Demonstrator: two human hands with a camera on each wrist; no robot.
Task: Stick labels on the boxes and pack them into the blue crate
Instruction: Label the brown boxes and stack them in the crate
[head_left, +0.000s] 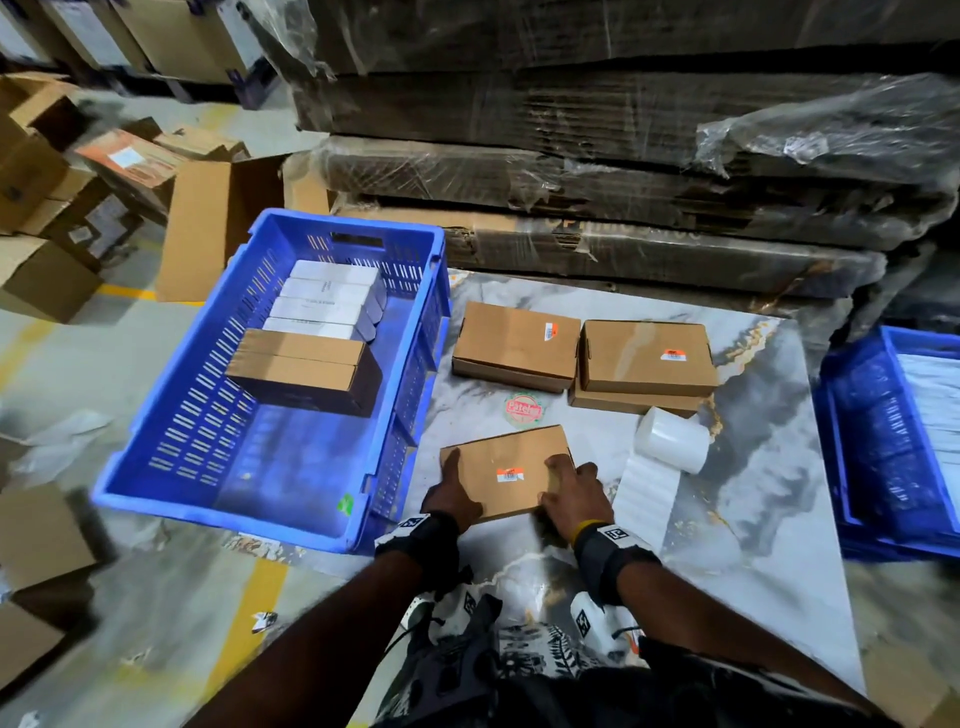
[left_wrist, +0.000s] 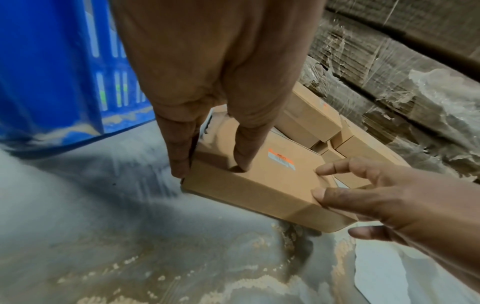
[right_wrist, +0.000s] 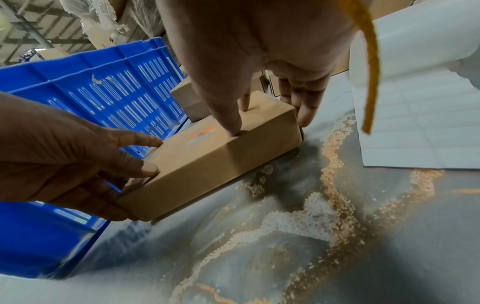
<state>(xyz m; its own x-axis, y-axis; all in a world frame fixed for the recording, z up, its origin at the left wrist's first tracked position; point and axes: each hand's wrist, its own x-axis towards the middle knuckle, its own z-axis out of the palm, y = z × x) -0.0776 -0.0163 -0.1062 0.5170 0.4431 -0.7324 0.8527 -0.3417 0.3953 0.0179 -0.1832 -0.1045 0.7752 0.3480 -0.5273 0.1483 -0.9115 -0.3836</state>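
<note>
Both hands, left hand (head_left: 451, 493) and right hand (head_left: 576, 488), gripped a labelled brown box (head_left: 506, 470) at the counter's (head_left: 753, 467) near edge, beside the blue crate (head_left: 156, 467). Several boxes sat packed inside; three labelled boxes (head_left: 582, 358) still waited at the far edge.

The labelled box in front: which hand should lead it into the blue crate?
Left, probably. The left hand grips the box on the side facing the blue crate; the right hand holds the far side, beside the label roll.
</note>
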